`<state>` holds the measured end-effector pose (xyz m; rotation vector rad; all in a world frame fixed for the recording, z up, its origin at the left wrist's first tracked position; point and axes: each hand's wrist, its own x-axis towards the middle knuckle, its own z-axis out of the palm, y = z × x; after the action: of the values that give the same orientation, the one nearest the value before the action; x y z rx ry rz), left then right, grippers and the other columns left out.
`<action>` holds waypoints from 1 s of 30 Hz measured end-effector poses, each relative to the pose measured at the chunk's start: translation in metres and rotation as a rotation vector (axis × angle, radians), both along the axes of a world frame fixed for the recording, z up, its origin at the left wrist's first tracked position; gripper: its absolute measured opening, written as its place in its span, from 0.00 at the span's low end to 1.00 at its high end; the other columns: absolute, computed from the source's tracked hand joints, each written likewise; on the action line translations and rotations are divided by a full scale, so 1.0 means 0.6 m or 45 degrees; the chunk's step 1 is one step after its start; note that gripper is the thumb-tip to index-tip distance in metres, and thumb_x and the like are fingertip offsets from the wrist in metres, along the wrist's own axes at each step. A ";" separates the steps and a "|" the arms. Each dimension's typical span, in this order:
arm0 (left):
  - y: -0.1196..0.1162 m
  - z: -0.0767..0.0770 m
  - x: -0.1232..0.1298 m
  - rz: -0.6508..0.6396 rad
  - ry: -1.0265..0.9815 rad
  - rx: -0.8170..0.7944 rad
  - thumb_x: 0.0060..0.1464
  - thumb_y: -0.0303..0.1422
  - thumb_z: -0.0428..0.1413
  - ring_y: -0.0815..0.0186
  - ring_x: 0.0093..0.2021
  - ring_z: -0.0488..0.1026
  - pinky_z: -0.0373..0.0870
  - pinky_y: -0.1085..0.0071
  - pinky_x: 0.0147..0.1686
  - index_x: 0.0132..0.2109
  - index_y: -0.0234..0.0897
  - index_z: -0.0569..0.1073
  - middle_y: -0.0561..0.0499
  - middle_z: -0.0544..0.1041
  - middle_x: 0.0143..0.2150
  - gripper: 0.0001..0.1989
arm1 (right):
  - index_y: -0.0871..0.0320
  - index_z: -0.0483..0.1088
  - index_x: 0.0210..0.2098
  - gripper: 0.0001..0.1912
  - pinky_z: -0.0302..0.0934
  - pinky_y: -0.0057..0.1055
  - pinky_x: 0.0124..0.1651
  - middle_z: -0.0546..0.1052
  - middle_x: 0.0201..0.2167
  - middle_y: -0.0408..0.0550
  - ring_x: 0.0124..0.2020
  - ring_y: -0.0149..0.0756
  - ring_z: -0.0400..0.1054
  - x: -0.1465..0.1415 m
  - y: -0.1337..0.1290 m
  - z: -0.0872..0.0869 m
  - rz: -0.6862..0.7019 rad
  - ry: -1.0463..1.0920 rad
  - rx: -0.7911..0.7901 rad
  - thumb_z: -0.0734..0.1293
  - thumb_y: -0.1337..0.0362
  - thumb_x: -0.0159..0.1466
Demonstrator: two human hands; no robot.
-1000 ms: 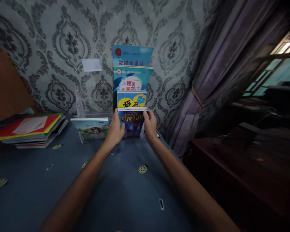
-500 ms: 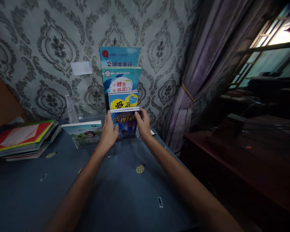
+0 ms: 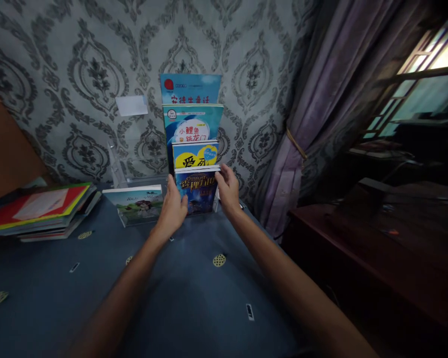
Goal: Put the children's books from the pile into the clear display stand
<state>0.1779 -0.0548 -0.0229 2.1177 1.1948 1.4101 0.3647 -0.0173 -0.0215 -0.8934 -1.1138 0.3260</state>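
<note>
A dark blue book (image 3: 198, 191) with gold lettering stands upright at the front of a stepped row of books. Behind it rise a yellow-and-blue book (image 3: 194, 155), a teal book (image 3: 192, 122) and a light blue book (image 3: 191, 88). My left hand (image 3: 173, 206) is at the dark blue book's left edge, fingers extended upward and thumb apart in front. By its upper right corner is my right hand (image 3: 228, 189), its fingers loosely spread; the thumb tip reaches the book's edge. Both hands look open; whether the hidden fingertips still touch the book is unclear.
Left of the row, a green picture book (image 3: 144, 205) leans in a clear acrylic stand (image 3: 115, 166). A pile of books and folders (image 3: 56, 209) lies at the left of the blue-covered table (image 3: 194, 298). A purple curtain (image 3: 283, 174) and dark red furniture (image 3: 358, 248) stand right.
The view has shifted slightly, so the scene sits further right. My right hand has eased a little outward from the dark blue book, which stays standing in the row.
</note>
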 end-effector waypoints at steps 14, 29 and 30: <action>-0.124 -0.142 -0.091 -0.188 0.641 0.013 0.61 0.25 0.43 0.53 0.75 0.51 0.56 0.47 0.71 0.72 0.36 0.49 0.35 0.54 0.75 0.33 | 0.54 0.70 0.42 0.12 0.67 0.41 0.47 0.77 0.39 0.49 0.41 0.43 0.71 -0.015 -0.111 -0.078 -0.152 -0.286 -0.159 0.62 0.54 0.66; -0.089 -0.138 -0.125 -0.090 0.561 -0.011 0.65 0.31 0.46 0.52 0.69 0.64 0.63 0.49 0.68 0.68 0.34 0.58 0.35 0.65 0.68 0.26 | 0.56 0.71 0.45 0.13 0.68 0.40 0.45 0.79 0.43 0.52 0.43 0.43 0.72 -0.010 -0.119 -0.146 -0.052 -0.539 -0.399 0.60 0.63 0.64; -0.084 -0.135 -0.124 -0.085 0.571 0.023 0.65 0.30 0.46 0.52 0.69 0.64 0.63 0.49 0.68 0.68 0.35 0.59 0.35 0.65 0.68 0.25 | 0.56 0.71 0.44 0.13 0.69 0.40 0.44 0.78 0.43 0.52 0.43 0.43 0.73 -0.009 -0.119 -0.147 -0.059 -0.551 -0.401 0.60 0.63 0.64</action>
<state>0.1038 -0.1051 -0.1041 2.5457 1.2469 0.9443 0.3593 -0.0885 -0.1097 -1.3083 -1.4613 0.2804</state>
